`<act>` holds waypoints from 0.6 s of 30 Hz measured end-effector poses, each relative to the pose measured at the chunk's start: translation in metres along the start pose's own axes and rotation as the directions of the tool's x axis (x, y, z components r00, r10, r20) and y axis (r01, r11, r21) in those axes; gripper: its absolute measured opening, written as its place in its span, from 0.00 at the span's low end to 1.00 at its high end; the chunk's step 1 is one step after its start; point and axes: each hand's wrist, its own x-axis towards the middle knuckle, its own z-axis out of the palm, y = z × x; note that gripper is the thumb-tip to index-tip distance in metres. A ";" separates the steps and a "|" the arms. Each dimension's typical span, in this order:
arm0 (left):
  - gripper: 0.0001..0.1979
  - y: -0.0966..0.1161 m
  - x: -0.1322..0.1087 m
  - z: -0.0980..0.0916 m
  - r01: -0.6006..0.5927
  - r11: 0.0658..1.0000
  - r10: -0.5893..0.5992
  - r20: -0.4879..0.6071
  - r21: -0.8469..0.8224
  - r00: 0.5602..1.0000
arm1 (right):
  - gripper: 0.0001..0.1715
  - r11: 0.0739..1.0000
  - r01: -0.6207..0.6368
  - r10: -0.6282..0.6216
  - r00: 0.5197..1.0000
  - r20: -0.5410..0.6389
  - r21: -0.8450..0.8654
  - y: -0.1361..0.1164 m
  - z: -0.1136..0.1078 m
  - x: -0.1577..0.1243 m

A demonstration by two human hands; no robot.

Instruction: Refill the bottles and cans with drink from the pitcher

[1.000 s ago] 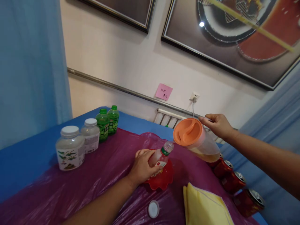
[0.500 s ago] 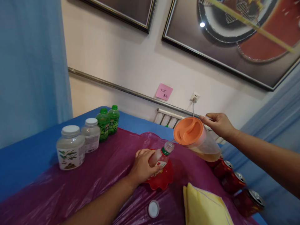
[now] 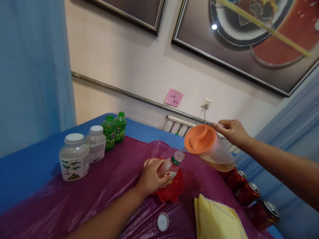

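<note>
My left hand (image 3: 152,177) is wrapped round a clear bottle (image 3: 171,166) with a green neck band and an uncapped mouth. The bottle leans to the right over a red scalloped dish (image 3: 171,192). My right hand (image 3: 233,132) grips the handle of a translucent pitcher (image 3: 219,154) with an orange lid (image 3: 200,139). Tipped to the left, the pitcher has its lid close to the bottle's mouth. Pale brown liquid lies along its lower side. Whether any liquid is flowing I cannot tell. A white cap (image 3: 162,221) lies below the dish.
Two white-lidded jars (image 3: 74,157) and two green bottles (image 3: 109,132) stand on the left. Several red cans (image 3: 263,214) line the right edge. A folded yellow cloth (image 3: 219,217) lies at the front, on purple plastic sheeting (image 3: 109,196).
The view has shifted very slightly. Both hands, the bottle and the tilted pitcher keep the same places relative to each other.
</note>
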 end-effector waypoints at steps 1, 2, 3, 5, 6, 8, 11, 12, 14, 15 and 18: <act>0.32 0.000 0.000 0.000 0.000 1.000 0.000 -0.002 0.000 1.000 | 0.37 1.000 -0.001 0.001 1.000 0.000 0.002 0.000 0.000 0.000; 0.32 0.000 0.000 0.000 0.000 1.000 0.000 -0.003 0.001 1.000 | 0.37 1.000 -0.002 0.002 1.000 0.001 0.001 0.001 0.000 0.000; 0.32 0.001 0.000 0.000 0.000 1.000 0.000 -0.004 0.002 1.000 | 0.37 1.000 -0.002 0.002 1.000 0.002 -0.002 0.001 0.000 0.000; 0.32 0.000 0.000 0.000 -0.002 1.000 0.002 -0.002 0.005 1.000 | 0.37 1.000 -0.002 0.002 1.000 0.001 -0.007 0.001 0.000 0.000; 0.32 0.000 0.000 0.000 -0.003 1.000 0.003 -0.001 0.007 1.000 | 0.37 1.000 -0.001 0.001 1.000 0.001 -0.009 0.000 0.000 0.000; 0.31 0.000 0.000 0.000 -0.005 1.000 0.005 -0.004 0.007 1.000 | 0.37 1.000 0.001 -0.001 1.000 0.000 -0.009 -0.001 -0.001 -0.001; 0.31 0.000 0.000 0.000 -0.007 1.000 0.007 -0.007 0.006 1.000 | 0.37 1.000 0.003 -0.003 1.000 -0.005 -0.006 -0.002 -0.002 -0.001; 0.31 0.000 0.000 0.000 -0.008 1.000 0.008 -0.006 0.007 1.000 | 0.37 1.000 0.001 -0.001 1.000 -0.008 -0.007 -0.003 -0.002 -0.001; 0.30 0.001 0.000 -0.001 -0.014 1.000 0.014 -0.005 0.007 1.000 | 0.36 1.000 -0.005 0.005 1.000 -0.010 -0.008 -0.003 -0.002 -0.001; 0.30 0.001 0.000 -0.001 -0.018 1.000 0.018 -0.005 0.006 1.000 | 0.36 1.000 -0.007 0.006 1.000 -0.010 -0.007 -0.003 -0.002 -0.001; 0.30 0.000 0.000 0.000 -0.017 1.000 0.017 -0.006 0.005 1.000 | 0.36 1.000 -0.006 0.006 1.000 -0.001 -0.002 -0.002 -0.002 -0.001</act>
